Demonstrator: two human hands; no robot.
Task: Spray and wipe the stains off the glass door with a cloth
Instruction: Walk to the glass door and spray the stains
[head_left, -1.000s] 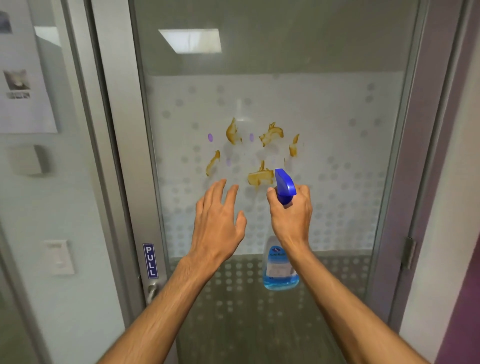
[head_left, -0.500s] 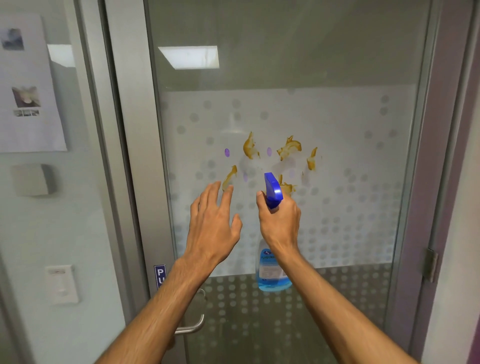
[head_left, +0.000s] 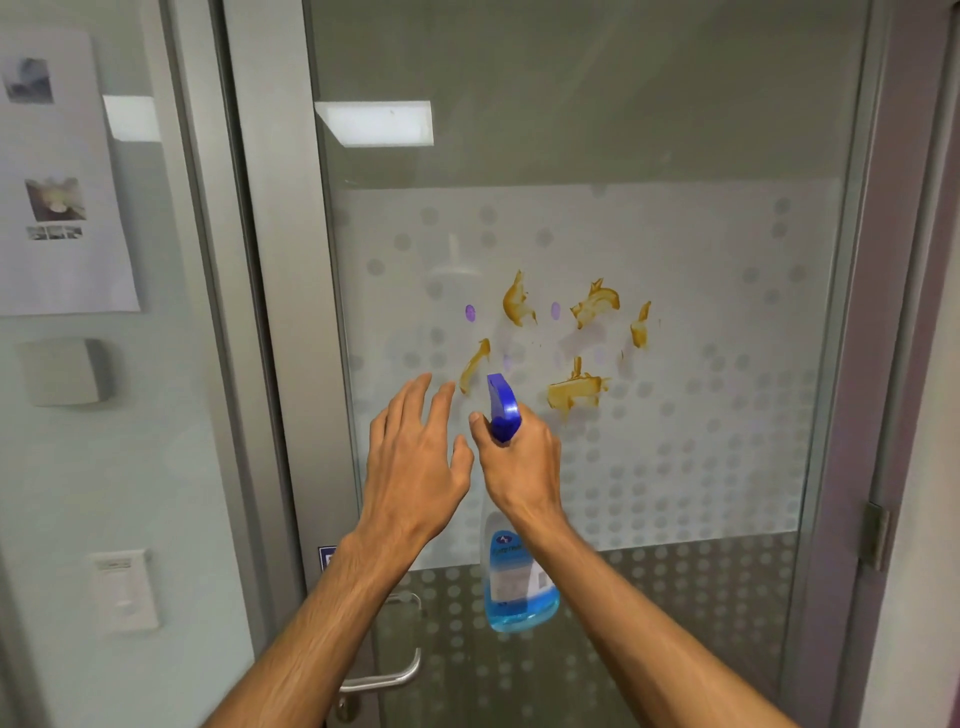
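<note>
The glass door (head_left: 701, 441) has a frosted, dotted band carrying several brown smeared stains (head_left: 574, 392) near its middle. My right hand (head_left: 519, 462) grips the neck of a spray bottle (head_left: 517, 582) with a blue trigger head and pale blue liquid; its nozzle points up at the stains. My left hand (head_left: 415, 457) is open just left of it, fingers spread and raised toward the glass, holding nothing. No cloth is in view.
The door's metal frame (head_left: 283, 364) runs down the left, with a lever handle (head_left: 387, 678) low down. On the left wall hang a paper notice (head_left: 57, 176), a grey box (head_left: 65, 371) and a white switch (head_left: 122, 590). A hinge (head_left: 875, 535) sits at right.
The view has tilted down and shifted, so the stains sit lower in the frame. My right hand has moved the bottle left, uncovering the lowest stain. My left hand stays open beside it.
</note>
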